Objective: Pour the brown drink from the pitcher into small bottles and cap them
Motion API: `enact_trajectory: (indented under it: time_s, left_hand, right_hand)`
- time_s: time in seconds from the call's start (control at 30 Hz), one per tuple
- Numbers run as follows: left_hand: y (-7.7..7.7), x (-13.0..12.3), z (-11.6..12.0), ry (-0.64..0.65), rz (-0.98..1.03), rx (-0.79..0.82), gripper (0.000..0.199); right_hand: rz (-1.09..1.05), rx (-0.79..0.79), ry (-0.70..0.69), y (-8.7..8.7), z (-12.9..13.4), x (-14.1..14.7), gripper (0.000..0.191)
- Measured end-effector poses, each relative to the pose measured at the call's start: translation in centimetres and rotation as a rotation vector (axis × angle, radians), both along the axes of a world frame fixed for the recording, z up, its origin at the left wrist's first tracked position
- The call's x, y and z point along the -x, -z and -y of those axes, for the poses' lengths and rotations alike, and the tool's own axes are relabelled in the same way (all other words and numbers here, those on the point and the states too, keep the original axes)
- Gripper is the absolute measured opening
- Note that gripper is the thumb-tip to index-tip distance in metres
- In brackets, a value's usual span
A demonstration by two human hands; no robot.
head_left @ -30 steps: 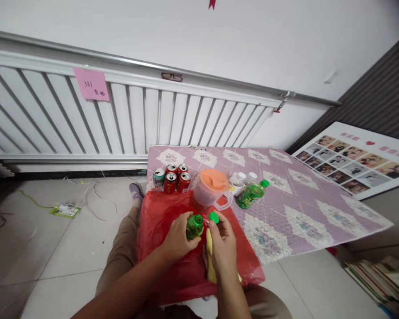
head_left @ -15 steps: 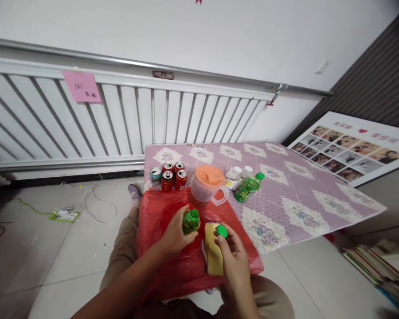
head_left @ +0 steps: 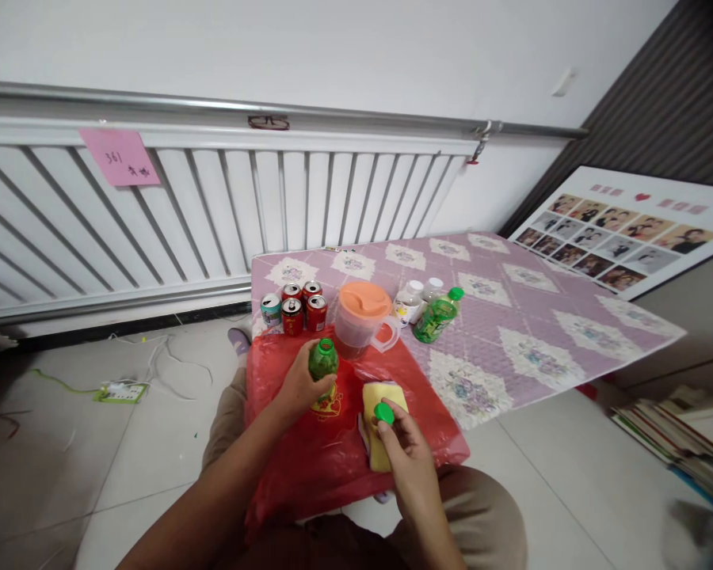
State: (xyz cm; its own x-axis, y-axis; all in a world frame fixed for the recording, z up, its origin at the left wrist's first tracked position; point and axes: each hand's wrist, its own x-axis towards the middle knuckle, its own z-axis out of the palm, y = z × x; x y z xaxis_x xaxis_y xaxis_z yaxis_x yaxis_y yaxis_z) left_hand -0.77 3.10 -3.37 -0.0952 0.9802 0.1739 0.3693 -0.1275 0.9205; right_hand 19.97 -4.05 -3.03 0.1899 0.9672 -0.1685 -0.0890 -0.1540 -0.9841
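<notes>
My left hand (head_left: 300, 384) is wrapped round a green plastic bottle (head_left: 324, 360), which has no cap on and stands nearly upright over a red plastic sheet (head_left: 309, 459). Between the thumb and fingers of my right hand (head_left: 407, 443) is a green bottle cap (head_left: 383, 412). Just beneath that cap lies a folded yellow cloth (head_left: 385, 393). Behind the bottle stands a clear pitcher (head_left: 353, 328) with an orange lid (head_left: 365, 299). A second green bottle (head_left: 436, 318), capped, stands to the pitcher's right beside white-capped bottles (head_left: 409, 304).
Several drink cans (head_left: 292, 317) cluster at the table's left side. A purple patterned cloth (head_left: 528, 317) covers the table. Behind it runs a white radiator (head_left: 214, 210). A power strip (head_left: 120, 392) with cables lies on the floor at left; a photo board (head_left: 618, 229) leans at right.
My left hand and the bottle have moved left and up, and the bottle is more upright. My right hand has shifted slightly left with the cap. The camera view has shifted too.
</notes>
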Motion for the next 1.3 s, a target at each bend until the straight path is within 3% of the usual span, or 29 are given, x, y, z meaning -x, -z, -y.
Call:
enact_trajectory:
  time_s: [0.2,0.93,1.07,1.2,1.3]
  left_hand:
    - [0.9,-0.2,-0.1,0.016,-0.012,-0.005,0.075]
    - [1.3,0.3,0.4,0.077,0.031,-0.038,0.088]
    - [1.6,0.6,1.0,0.020,-0.039,-0.075,0.090]
    - [1.2,0.8,2.8,-0.132,-0.111,-0.210,0.070]
    - [0.7,0.5,5.1,-0.065,-0.153,-0.239,0.041]
  right_hand:
    - [0.021,-0.013,-0.001,0.0,0.3,0.1,0.049]
    - [0.012,-0.029,-0.029,0.2,0.0,1.2,0.044]
    - [0.030,-0.037,-0.029,0.1,0.0,1.2,0.044]
    - [0.044,-0.038,-0.052,0.4,0.0,1.2,0.044]
    - [0.095,-0.058,-0.083,1.1,0.2,1.5,0.042]
